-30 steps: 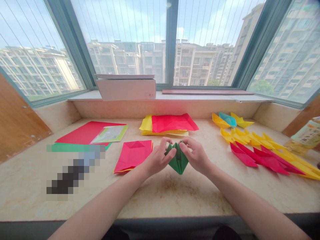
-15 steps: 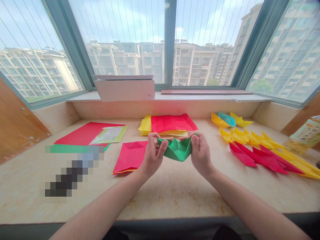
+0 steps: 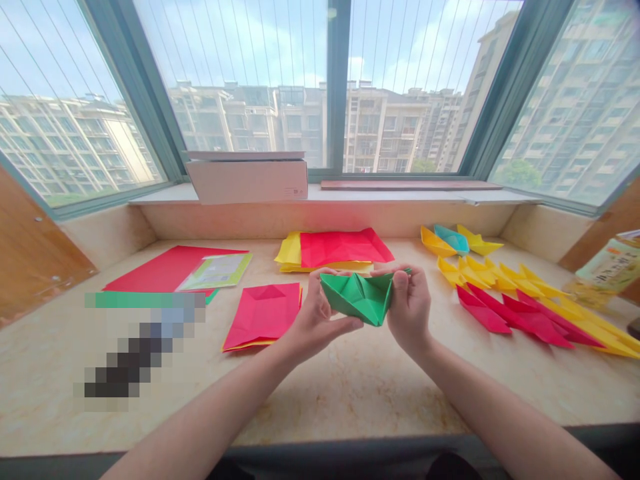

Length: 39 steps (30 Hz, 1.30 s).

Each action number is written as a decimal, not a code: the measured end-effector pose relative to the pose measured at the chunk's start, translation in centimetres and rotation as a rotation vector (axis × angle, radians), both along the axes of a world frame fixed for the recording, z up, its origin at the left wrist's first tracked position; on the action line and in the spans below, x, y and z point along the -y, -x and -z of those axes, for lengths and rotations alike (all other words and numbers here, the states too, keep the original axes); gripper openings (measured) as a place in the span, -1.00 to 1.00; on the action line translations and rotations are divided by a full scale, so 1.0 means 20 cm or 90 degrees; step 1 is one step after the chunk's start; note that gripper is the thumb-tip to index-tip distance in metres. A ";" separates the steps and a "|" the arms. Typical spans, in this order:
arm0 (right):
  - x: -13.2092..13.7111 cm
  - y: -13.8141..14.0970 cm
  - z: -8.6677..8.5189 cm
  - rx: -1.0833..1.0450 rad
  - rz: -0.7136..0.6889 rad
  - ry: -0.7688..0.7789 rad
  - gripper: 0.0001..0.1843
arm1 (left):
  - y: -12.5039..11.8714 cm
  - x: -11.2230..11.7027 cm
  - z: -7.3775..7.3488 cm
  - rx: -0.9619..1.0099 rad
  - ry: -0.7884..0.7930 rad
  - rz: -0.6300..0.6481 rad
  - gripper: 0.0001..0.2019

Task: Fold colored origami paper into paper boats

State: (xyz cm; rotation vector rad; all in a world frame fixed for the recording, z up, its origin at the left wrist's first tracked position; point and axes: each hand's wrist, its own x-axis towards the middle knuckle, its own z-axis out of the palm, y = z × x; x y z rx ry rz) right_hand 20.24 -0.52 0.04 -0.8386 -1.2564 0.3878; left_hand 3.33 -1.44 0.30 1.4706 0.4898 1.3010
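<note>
A green paper boat (image 3: pixel 356 297) is held up between both hands above the middle of the counter. My left hand (image 3: pixel 320 313) is closed on its left side, with the thumb stretched along underneath and the fingers behind the paper. On the right end, my right hand (image 3: pixel 411 303) pinches the boat between thumb and fingers; a green tip shows past the knuckles. Left of the hands lies a small stack of folded red and yellow paper (image 3: pixel 263 313). Behind them is a larger stack of creased red paper (image 3: pixel 345 247) over yellow sheets.
Yellow boats (image 3: pixel 480 272), red boats (image 3: pixel 537 323) and a blue boat (image 3: pixel 451 240) stand on the right, near a bottle (image 3: pixel 607 267). Red sheets (image 3: pixel 150 268) and a clear packet (image 3: pixel 215 271) lie left, by a blurred patch (image 3: pixel 135 353). A white box (image 3: pixel 247 180) rests on the sill.
The boat has shifted slightly right and tilted, its right end lower. My left thumb has moved off its front face to below it. My right hand keeps its pinch.
</note>
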 end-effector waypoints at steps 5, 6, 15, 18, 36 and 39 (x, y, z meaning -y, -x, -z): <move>-0.01 0.00 0.02 0.020 0.041 -0.055 -0.78 | -0.01 0.00 0.01 0.000 0.022 0.026 -0.33; -0.01 0.00 0.02 0.013 0.045 -0.064 -0.77 | -0.01 0.00 0.01 0.002 0.032 0.026 -0.34; -0.03 0.02 0.01 -0.090 0.015 -0.058 -0.72 | 0.00 0.01 -0.01 0.035 0.046 -0.028 -0.39; -0.04 0.02 0.01 -0.124 -0.022 -0.045 -0.72 | 0.01 0.01 -0.02 0.057 0.043 -0.027 -0.40; -0.02 0.03 0.06 -0.126 -0.306 0.006 -0.32 | 0.06 -0.03 -0.02 0.089 -0.002 -0.010 -0.53; -0.02 0.05 0.05 -0.148 -0.290 0.006 -0.35 | 0.05 -0.02 -0.03 0.082 -0.007 -0.028 -0.52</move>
